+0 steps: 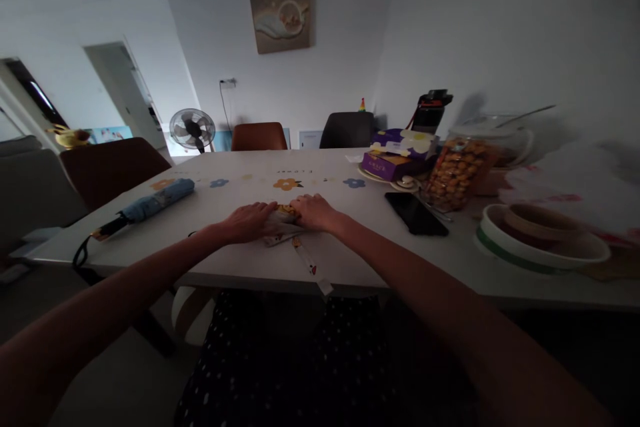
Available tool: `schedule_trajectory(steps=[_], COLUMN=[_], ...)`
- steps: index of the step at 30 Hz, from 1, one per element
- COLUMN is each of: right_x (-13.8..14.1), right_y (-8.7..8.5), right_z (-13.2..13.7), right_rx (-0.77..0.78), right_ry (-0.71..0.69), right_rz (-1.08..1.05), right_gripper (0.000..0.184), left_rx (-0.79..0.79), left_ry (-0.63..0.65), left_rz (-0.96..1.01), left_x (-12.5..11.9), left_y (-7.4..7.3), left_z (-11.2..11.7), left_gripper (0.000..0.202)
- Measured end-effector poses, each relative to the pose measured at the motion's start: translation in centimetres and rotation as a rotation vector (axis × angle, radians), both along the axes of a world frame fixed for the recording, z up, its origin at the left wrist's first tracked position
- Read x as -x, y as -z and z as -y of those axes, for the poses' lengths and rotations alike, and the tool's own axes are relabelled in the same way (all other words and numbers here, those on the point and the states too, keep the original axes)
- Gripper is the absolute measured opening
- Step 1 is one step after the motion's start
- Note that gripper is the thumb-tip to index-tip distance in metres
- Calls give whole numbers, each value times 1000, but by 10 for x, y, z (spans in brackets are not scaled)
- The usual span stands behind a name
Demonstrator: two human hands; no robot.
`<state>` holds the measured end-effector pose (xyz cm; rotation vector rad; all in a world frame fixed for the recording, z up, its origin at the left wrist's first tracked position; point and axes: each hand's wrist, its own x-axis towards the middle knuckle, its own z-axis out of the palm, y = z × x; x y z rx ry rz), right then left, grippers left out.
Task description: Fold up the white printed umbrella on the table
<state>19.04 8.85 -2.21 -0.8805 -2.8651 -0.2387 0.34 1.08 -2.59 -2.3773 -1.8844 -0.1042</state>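
Pressing palm-down side by side, the left hand (pixel 250 221) and right hand (pixel 315 211) cover a small pale fabric bundle (pixel 285 216) near the front edge of the surface (pixel 240 177). Whether the fingers pinch it cannot be told. The bundle looks partly folded, and its strap (pixel 311 265) trails loose.

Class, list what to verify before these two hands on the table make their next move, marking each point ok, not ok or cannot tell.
1. Both hands on the small cloth bundle, left hand and right hand: ok.
2. The bundle lies on the table, back from its near edge: ok.
3. The strap wholly on the tabletop: cannot tell, its end reaches the near edge.
4. The phone lies apart from the right hand: ok.
5. The umbrella lies apart from the left hand: ok.
6. Grip on the bundle, pinched or just pressed: cannot tell.
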Motion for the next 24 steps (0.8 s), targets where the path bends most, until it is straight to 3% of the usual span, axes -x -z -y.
schedule_trajectory(steps=[3,6,10,15,17,20,24], right_x=[-9,-15,-18,-19,-19,-24,-38], right_y=[17,27,34,37,36,29,16], right_z=[10,15,14,13,14,17,23], right_rx=[-219,-322,-375,-353,-328,-252,-99], right_ry=[-57,-97,-153,-159,-154,-159,-184], right_rz=[-76,-104,-123,-141,-143,-133,-101], right_gripper=[23,20,23,23,22,24,51], left_rx=[153,326,466,515,458,224,-59], left_ry=[-78,-59,3,99,113,24,-27], left_rz=[261,400,544,584,539,390,163], left_x=[12,21,29,31,30,25,14], left_y=[-5,-8,-12,-16,-13,0,23], left_z=[0,2,9,10,10,16,27], left_gripper=[63,81,77,67,67,77,82])
